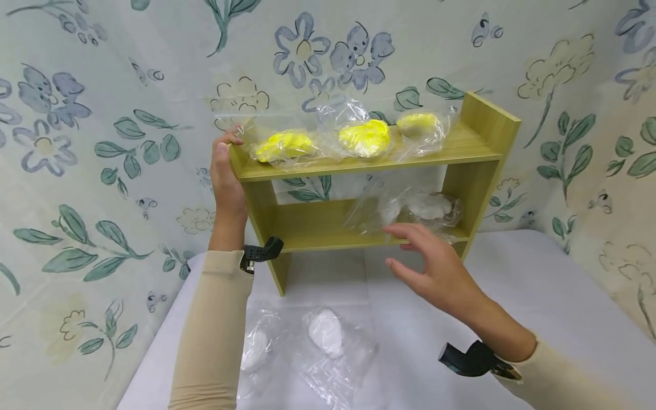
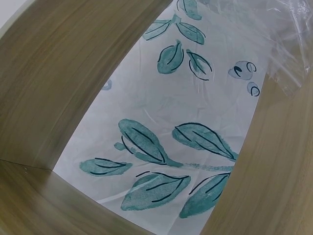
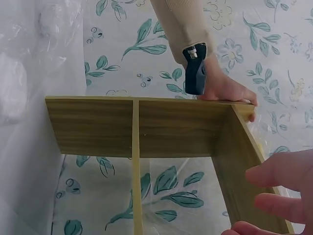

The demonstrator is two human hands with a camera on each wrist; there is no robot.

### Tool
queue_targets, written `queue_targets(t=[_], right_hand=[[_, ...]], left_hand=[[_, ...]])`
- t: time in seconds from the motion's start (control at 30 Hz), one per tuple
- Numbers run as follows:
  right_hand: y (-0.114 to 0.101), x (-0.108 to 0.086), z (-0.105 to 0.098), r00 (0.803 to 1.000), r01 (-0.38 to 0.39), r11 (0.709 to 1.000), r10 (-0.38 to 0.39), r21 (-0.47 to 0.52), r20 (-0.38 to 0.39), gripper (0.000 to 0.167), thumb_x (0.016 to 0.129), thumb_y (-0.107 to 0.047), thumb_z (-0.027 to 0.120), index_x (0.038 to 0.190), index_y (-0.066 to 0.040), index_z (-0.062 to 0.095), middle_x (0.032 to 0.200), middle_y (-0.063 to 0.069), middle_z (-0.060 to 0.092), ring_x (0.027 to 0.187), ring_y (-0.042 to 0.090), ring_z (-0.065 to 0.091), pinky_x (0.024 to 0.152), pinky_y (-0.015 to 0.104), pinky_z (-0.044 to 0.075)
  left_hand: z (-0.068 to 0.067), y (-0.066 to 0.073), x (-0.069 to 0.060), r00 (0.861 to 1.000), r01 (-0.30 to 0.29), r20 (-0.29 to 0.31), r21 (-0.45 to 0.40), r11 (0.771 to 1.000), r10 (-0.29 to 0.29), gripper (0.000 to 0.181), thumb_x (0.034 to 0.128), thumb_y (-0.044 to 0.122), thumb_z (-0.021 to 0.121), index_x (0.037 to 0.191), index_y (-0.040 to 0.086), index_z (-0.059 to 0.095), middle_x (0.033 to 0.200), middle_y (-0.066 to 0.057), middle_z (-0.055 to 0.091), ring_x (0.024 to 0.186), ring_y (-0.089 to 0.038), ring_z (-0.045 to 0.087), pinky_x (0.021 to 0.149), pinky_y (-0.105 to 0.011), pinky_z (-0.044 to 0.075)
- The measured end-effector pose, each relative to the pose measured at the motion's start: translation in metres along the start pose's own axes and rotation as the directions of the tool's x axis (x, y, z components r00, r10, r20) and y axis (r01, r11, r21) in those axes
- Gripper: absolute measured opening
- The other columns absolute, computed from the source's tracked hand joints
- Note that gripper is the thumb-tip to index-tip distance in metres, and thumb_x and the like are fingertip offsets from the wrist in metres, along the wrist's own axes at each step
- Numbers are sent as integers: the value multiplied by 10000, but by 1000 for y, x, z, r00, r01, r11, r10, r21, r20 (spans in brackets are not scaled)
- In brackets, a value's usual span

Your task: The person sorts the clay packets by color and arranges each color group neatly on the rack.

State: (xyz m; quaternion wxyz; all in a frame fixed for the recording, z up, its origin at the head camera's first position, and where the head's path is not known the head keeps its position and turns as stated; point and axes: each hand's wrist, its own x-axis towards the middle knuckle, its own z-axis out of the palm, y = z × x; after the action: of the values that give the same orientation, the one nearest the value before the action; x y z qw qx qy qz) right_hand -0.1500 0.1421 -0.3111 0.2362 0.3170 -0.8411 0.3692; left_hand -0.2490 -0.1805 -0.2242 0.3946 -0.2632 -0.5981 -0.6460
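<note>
A small wooden shelf (image 1: 369,165) stands on the white-covered table against the wall. My left hand (image 1: 228,182) grips the upper end of its left side panel, and in the right wrist view its fingers (image 3: 247,95) bend over the panel's edge. My right hand (image 1: 435,273) is in front of the lower board, fingers apart, holding nothing. Just behind it on that board lies a clear bag with white contents (image 1: 430,206). On the top board sit three clear bags with yellow contents: left (image 1: 287,145), middle (image 1: 365,138), right (image 1: 419,123).
Two more clear bags with white lumps lie on the table in front of the shelf, one on the left (image 1: 254,350), partly behind my left sleeve, and one near the middle (image 1: 326,333). A flower-patterned cloth (image 1: 154,188) covers the wall behind.
</note>
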Motion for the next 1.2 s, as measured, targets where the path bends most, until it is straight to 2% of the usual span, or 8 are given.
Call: queue_targets(t=[0.17, 0.23, 0.37, 0.53, 0.67, 0.87, 1.0, 1.2], right_hand=[[-1, -4, 18, 1000, -8, 999, 8, 53, 16, 512, 819, -59, 733, 1298, -126, 565, 1261, 19, 581, 1104, 176, 589, 874, 348, 518], [-2, -6, 23, 999, -15, 998, 13, 65, 32, 507, 822, -65, 731, 1297, -121, 564, 1257, 24, 583, 1095, 173, 591, 870, 350, 519], [-4, -10, 34, 997, -36, 995, 30, 90, 71, 505, 833, -95, 728, 1305, -149, 558, 1275, -4, 576, 1083, 165, 598, 869, 353, 517], [-8, -16, 50, 991, -52, 993, 38, 105, 128, 505, 844, -155, 727, 1314, -214, 550, 1296, -72, 558, 1003, 141, 622, 835, 385, 518], [-10, -23, 63, 983, -83, 989, 62, 119, 173, 508, 840, -175, 734, 1311, -223, 550, 1293, -87, 555, 985, 130, 614, 835, 396, 513], [-7, -38, 83, 966, -133, 975, 86, 180, 243, 501, 847, -157, 725, 1310, -217, 543, 1275, -95, 552, 1041, 130, 596, 862, 374, 515], [-3, -49, 97, 967, -120, 970, 66, 210, 246, 492, 844, -129, 722, 1299, -186, 545, 1276, -74, 556, 1116, 133, 566, 878, 381, 515], [-1, -67, 114, 959, -126, 973, 71, 192, 273, 499, 848, -148, 718, 1303, -221, 527, 1292, -97, 536, 1169, 119, 541, 915, 390, 498]], left_hand=[[-1, 0, 0, 1000, 27, 0, -44, 999, -27, 253, 978, 199, 273, 956, 120, 512, 1401, -182, 441, 1327, -193, 371, 1105, -271, 230], [-1, 0, 0, 999, 44, -7, -53, 998, -44, 257, 977, 203, 271, 952, 135, 518, 1397, -136, 458, 1331, -178, 366, 1104, -258, 226], [-1, -1, 0, 999, 36, -9, -39, 999, -36, 257, 977, 204, 272, 955, 144, 521, 1397, -118, 468, 1334, -169, 369, 1108, -260, 220], [-2, -1, 0, 1000, 7, 2, 18, 1000, -7, 249, 978, 215, 270, 972, 140, 507, 1403, -180, 448, 1320, -181, 382, 1102, -270, 228], [-2, 0, -1, 1000, 13, 0, 30, 999, -13, 256, 975, 211, 266, 974, 110, 502, 1402, -189, 440, 1318, -182, 379, 1099, -265, 229], [-1, 0, -1, 1000, 23, -4, 10, 1000, -23, 257, 974, 202, 262, 966, 110, 502, 1402, -186, 438, 1322, -185, 375, 1101, -259, 225], [-1, 0, 0, 1000, 17, -2, 10, 1000, -17, 251, 972, 204, 263, 963, 114, 497, 1398, -204, 435, 1317, -197, 381, 1100, -265, 234], [-2, -1, 0, 1000, 26, -12, 14, 1000, -25, 256, 971, 203, 258, 951, 126, 501, 1386, -173, 460, 1309, -179, 391, 1101, -248, 239]])
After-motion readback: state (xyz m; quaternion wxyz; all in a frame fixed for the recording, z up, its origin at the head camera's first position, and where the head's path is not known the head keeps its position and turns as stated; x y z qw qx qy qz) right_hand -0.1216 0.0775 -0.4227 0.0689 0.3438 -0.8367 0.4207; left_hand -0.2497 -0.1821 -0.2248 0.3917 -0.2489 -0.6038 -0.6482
